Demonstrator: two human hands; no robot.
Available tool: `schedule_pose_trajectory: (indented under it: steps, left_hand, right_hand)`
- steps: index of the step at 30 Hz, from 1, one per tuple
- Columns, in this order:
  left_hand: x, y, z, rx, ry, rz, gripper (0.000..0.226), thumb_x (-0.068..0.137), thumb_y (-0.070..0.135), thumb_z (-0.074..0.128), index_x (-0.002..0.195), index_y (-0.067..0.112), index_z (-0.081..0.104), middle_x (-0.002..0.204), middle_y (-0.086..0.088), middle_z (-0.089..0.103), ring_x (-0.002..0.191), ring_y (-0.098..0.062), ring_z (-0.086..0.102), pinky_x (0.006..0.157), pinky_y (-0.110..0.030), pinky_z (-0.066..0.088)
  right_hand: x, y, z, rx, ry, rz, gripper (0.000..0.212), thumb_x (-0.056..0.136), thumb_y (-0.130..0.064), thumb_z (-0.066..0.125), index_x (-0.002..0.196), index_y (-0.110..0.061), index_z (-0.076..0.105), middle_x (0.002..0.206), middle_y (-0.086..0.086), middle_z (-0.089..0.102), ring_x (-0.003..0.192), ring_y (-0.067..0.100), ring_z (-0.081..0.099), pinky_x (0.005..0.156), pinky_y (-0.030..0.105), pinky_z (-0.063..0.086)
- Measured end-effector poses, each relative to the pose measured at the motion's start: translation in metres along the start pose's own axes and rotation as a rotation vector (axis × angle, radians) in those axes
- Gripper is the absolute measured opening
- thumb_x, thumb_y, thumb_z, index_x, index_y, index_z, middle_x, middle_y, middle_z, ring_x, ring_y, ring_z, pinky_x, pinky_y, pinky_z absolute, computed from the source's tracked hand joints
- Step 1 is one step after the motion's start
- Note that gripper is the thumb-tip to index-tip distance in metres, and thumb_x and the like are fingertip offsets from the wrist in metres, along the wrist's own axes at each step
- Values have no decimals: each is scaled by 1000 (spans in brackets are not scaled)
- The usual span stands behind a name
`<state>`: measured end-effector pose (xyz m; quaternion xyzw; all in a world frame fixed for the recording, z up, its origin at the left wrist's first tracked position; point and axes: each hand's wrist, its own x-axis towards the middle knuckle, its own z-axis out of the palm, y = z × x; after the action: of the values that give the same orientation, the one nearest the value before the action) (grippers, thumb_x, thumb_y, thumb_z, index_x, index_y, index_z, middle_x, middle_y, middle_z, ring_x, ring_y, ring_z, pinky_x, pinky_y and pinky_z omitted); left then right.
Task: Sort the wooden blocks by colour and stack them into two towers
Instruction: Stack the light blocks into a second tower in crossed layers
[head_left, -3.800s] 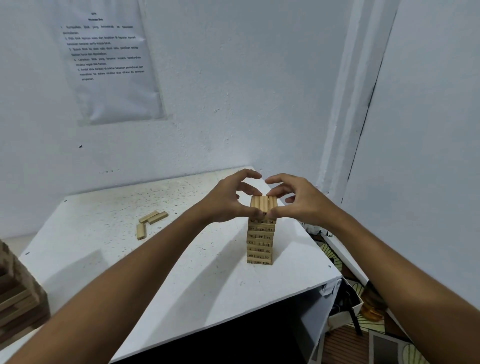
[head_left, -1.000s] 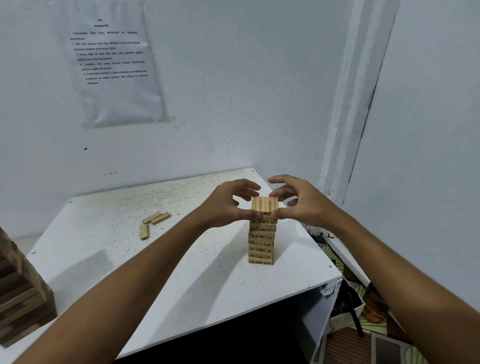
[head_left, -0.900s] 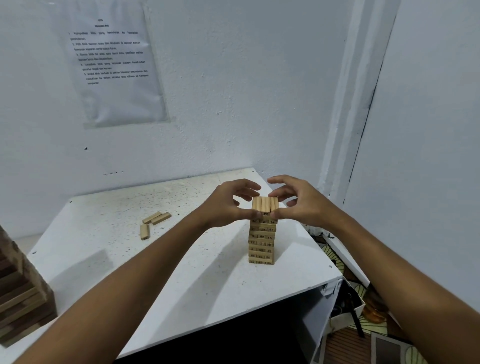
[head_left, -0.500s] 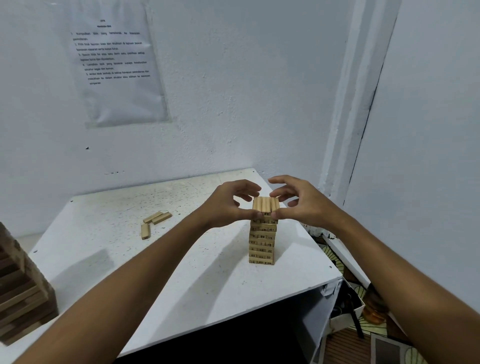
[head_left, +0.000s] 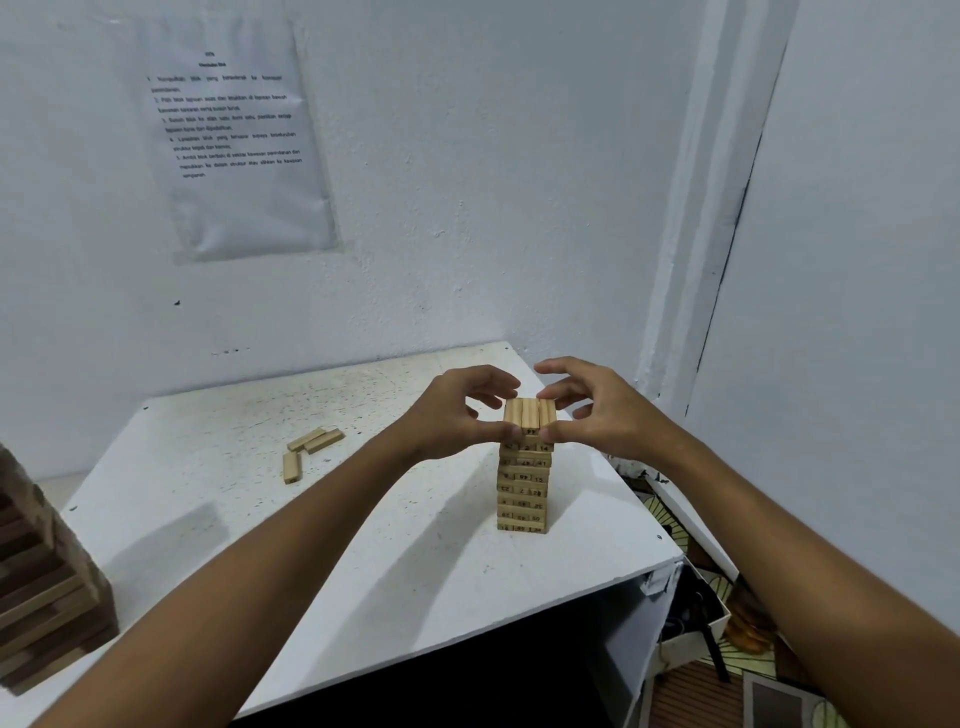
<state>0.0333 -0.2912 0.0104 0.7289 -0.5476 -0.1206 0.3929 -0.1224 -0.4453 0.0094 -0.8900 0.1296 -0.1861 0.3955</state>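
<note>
Pinching the top layer of a light tower (head_left: 523, 488) from both sides, I hold my hands level with each other above a white table (head_left: 218, 519). My left hand (head_left: 453, 413) has its thumb pressed on the near left corner of the top blocks (head_left: 530, 413), with the fingers curled over the far side. My right hand (head_left: 597, 410) mirrors it, thumb on the near right corner, fingers arched above and behind. Both hands grip the top blocks.

The tower stands upright near the table's right edge, its long axis vertical. The top layer is three pale blocks side by side, their long axes running away from me toward the wall (head_left: 467, 208), their short ends facing me. The layers under it show printed numbers on the side facing me.

Three loose blocks (head_left: 311, 449) lie flat on the table, well apart from the tower to its left. Two of them touch along their long sides and point up to the right; the third lies just beside them, pointing roughly away from me.

At the far left edge of view stands a dark tower (head_left: 47, 587), larger in view and only partly seen.

A printed sheet (head_left: 234, 140) hangs on the wall behind the table; its text is too small to read. A box (head_left: 691, 634) sits on the floor at the right, below the table's edge.
</note>
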Motion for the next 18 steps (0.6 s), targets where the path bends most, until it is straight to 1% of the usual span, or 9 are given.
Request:
schedule_pose_trajectory:
  steps: [3, 8, 11, 13, 15, 16, 18]
  left_hand:
    - [0, -1, 0, 4, -1, 2, 51, 77, 26, 81, 122, 20, 60, 115, 7, 64, 104, -8, 62, 79, -22, 51]
    - [1, 0, 0, 15, 7, 6, 50, 77, 29, 81, 122, 21, 60, 113, 11, 63, 102, -6, 61, 77, -20, 50]
    - [-1, -1, -3, 14, 17, 7, 49, 77, 32, 81, 120, 22, 62, 112, 11, 64, 102, -4, 62, 79, -23, 52]
    - [-4, -1, -7, 20, 35, 7, 46, 77, 35, 80, 118, 24, 62, 109, 15, 65, 100, -1, 62, 80, -24, 54]
    - [-6, -1, -13, 24, 55, -2, 45, 78, 36, 79, 118, 24, 63, 110, 14, 66, 101, -1, 62, 82, -25, 54]
    - [-9, -1, -17, 27, 69, -9, 45, 79, 36, 78, 118, 23, 63, 111, 12, 66, 102, -2, 62, 84, -25, 53]
    - [-17, -1, -30, 44, 102, -26, 44, 80, 36, 77, 120, 22, 63, 113, 10, 66, 104, -2, 62, 85, -25, 52]
  right_hand:
    - [-1, -1, 0, -10, -1, -1, 73, 74, -20, 83, 136, -27, 46, 118, -1, 64, 109, 13, 58, 83, 21, 47]
    - [-1, -2, -2, -22, 3, -5, 73, 74, -21, 83, 137, -28, 47, 119, -3, 61, 108, 11, 57, 85, 23, 48]
    - [0, -5, -4, -40, 38, -16, 64, 77, -22, 80, 134, -26, 50, 118, -3, 61, 105, 11, 58, 87, 26, 50]
    - [2, -10, -4, -85, 61, -44, 57, 81, -23, 77, 133, -23, 53, 118, -3, 60, 104, 11, 57, 86, 25, 50]
    - [6, -15, -3, -132, 88, -72, 53, 82, -26, 75, 131, -22, 55, 120, -3, 60, 104, 10, 56, 84, 23, 48]
    - [8, -20, -2, -154, 100, -89, 51, 83, -27, 74, 130, -22, 56, 121, -3, 60, 105, 10, 55, 86, 24, 48]
    - [14, -34, 3, -190, 114, -128, 49, 84, -28, 73, 129, -23, 56, 125, -4, 60, 109, 10, 54, 92, 32, 49]
